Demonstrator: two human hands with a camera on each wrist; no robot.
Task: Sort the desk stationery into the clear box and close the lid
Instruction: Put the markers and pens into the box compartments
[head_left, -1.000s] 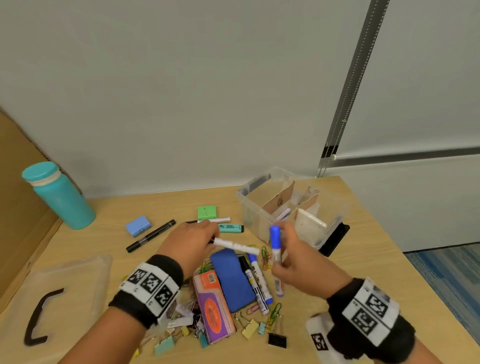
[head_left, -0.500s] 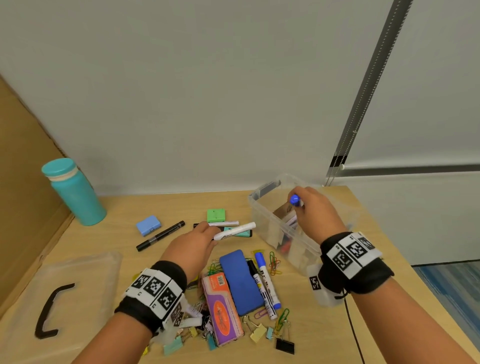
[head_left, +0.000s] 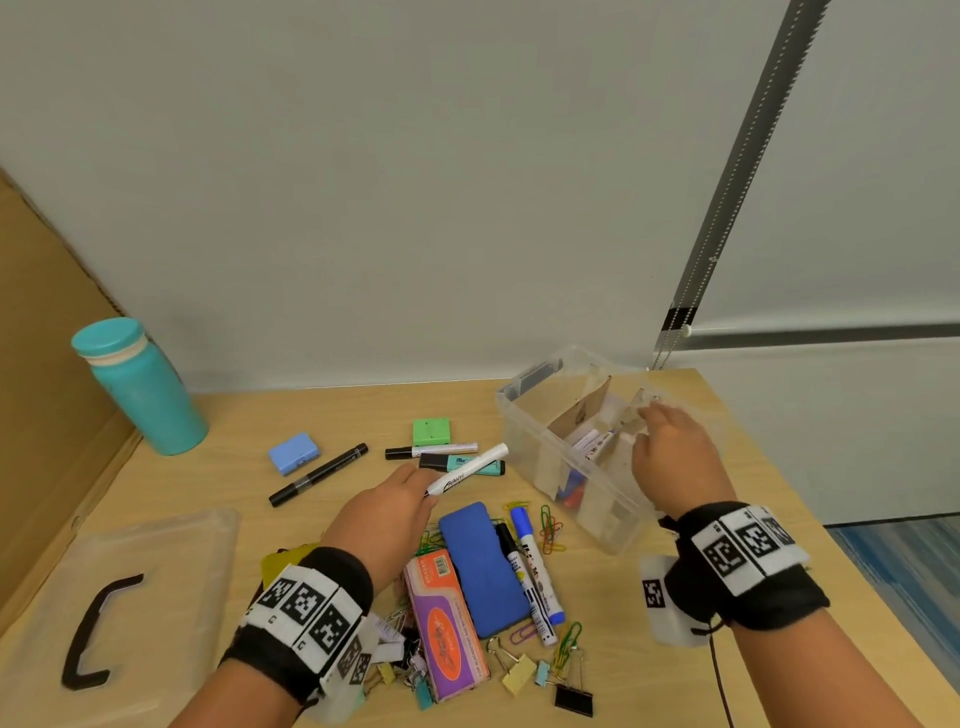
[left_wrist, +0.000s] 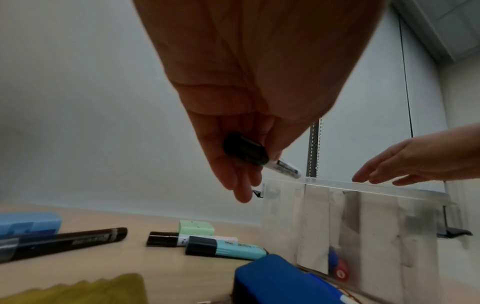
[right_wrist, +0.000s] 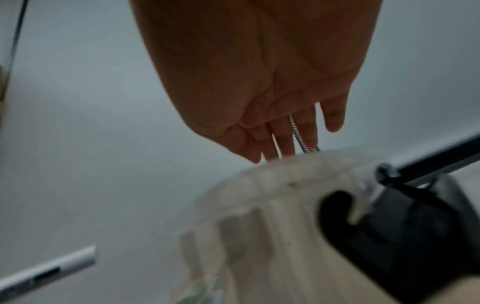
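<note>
The left hand holds a white marker. The right hand, fingers straight, hangs over the box at 2 o'clock.

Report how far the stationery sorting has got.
Early stage. Done: a few markers stand in the clear box. In hand: the left hand holds a white marker; the right hand, empty, hovers over the box. Left: markers, blue eraser, clips and erasers on the desk; the lid lies off.
</note>
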